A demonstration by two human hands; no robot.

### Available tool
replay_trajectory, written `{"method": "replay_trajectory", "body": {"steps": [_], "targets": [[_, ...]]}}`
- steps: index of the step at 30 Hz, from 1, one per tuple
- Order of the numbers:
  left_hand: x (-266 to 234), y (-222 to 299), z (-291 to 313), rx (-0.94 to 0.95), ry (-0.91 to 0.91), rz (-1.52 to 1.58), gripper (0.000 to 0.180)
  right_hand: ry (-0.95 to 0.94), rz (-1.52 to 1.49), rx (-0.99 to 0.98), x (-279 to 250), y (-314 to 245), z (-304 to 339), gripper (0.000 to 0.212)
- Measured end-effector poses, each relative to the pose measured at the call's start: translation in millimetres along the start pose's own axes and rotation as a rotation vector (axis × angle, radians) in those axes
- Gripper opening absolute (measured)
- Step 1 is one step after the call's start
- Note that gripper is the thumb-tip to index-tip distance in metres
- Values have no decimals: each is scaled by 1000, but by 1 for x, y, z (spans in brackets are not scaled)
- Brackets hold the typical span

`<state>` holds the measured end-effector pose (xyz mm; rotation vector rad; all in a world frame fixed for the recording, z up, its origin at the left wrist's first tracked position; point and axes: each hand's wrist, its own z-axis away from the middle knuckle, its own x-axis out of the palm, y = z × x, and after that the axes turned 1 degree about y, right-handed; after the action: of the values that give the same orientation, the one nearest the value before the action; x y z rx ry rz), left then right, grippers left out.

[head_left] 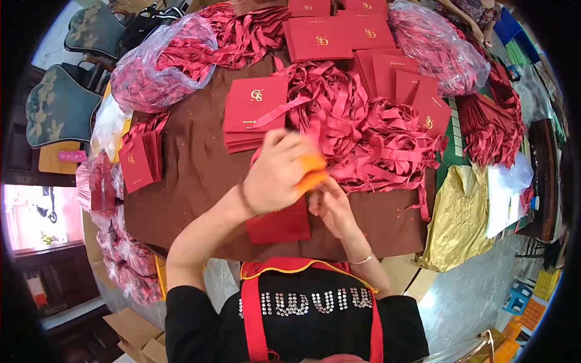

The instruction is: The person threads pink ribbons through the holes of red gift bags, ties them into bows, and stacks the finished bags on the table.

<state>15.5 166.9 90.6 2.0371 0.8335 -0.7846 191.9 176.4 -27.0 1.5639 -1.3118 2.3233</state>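
Note:
My left hand is raised over the near middle of the table, closed around a bright orange object. Motion blurs that object, so its kind is unclear. Close against its lower end is my right hand, with bent fingers; what they pinch is hidden. Below both hands a red paper bag lies flat near the table's front edge. Just beyond them rests a stack of red bags with gold print, a ribbon trailing over it. A heap of loose red ribbons spreads to the right.
The table has a brown cloth. More red bags lie at the back, between plastic sacks of ribboned pieces. A bag bundle sits left. A gold plastic bag hangs at the right edge, and another person's arm shows far right.

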Motion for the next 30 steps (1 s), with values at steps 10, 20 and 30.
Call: {"method": "replay_trajectory", "body": {"steps": [10, 20, 30], "targets": [[-65, -20, 154, -342, -134, -76, 26, 7, 118, 283, 61, 38, -38, 42], [-103, -80, 222, -484, -100, 60, 19, 367, 257, 310, 85, 69, -46, 40], [-101, -98, 82, -378, -268, 794, 39, 494, 327, -810, 133, -108, -29, 26]]}}
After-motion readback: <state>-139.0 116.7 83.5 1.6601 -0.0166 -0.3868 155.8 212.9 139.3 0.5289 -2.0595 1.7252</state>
